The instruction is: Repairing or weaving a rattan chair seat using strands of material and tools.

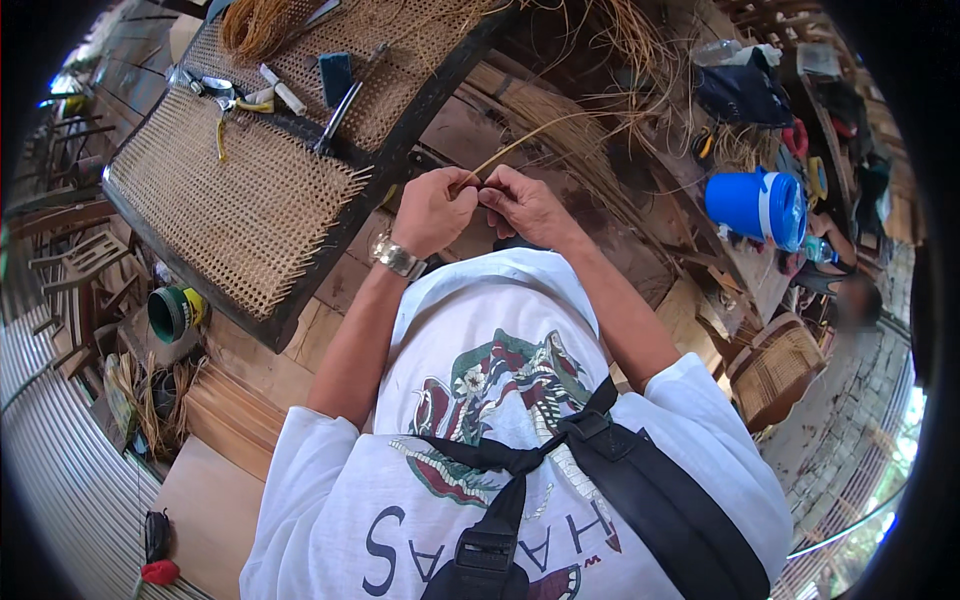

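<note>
My left hand and my right hand meet in front of my body, fingers closed in a pinch. Between them runs a thin tan cane strand, which rises from my fingers and curves off to the far right. Its end inside my fingers is hidden. A metal watch sits on my left wrist. Just left of my hands lies a dark-framed panel with woven cane webbing; loose cane ends stick out along its near right edge.
On the panel rest pliers, a dark blue block, a metal tool and a coil of cane. A blue bucket stands at right, near another person. Long cane strands lie beyond my hands.
</note>
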A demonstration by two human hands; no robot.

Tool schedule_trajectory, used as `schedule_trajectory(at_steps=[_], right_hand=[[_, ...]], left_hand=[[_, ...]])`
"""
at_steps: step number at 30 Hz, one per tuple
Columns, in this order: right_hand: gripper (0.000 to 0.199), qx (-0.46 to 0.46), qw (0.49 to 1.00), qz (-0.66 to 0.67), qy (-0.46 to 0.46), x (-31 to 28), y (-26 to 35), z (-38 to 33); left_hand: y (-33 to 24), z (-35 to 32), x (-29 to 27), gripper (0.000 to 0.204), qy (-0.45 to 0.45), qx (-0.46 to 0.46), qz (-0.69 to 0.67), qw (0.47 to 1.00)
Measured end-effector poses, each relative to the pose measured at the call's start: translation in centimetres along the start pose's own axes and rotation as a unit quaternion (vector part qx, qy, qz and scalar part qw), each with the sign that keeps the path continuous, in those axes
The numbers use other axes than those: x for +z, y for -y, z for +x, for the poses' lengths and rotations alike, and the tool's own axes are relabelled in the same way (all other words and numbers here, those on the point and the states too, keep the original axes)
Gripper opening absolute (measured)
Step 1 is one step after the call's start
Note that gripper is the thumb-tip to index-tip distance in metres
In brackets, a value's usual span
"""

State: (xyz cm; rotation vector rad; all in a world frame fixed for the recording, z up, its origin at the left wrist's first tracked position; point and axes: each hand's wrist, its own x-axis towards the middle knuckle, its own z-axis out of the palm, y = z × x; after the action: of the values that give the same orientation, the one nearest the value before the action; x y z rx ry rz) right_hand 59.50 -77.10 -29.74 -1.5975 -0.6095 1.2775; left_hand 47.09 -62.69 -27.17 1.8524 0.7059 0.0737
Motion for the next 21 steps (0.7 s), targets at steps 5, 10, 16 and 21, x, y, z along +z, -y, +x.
schedule_trajectory(at_steps=[5,10,16,21], right_hand=[[0.019,-0.038,0.99,-0.118,-0.066,1.2,-0.1,-0.3],[0.017,-0.074,0.98,-0.146,-0.115,-0.2,0.4,0.6],[0.022,-0.017,0.998,-0.036,0.046,-3.0,2.3,1.0],[0.022,-0.018,0.994,0.025,0.104,-2.9,1.8,1.2]], left_hand=[[3.3,-2.3,-2.2,0.024,0.111,-0.115,-0.267,0.95],[4.3,-4.4,-1.9,0.024,0.073,-0.19,-0.391,0.898],[1.9,-3.3,-0.8,0.023,0.01,-0.134,-0.371,0.919],[-0.4,-2.4,1.5,0.026,-0.009,-0.098,-0.139,0.985]])
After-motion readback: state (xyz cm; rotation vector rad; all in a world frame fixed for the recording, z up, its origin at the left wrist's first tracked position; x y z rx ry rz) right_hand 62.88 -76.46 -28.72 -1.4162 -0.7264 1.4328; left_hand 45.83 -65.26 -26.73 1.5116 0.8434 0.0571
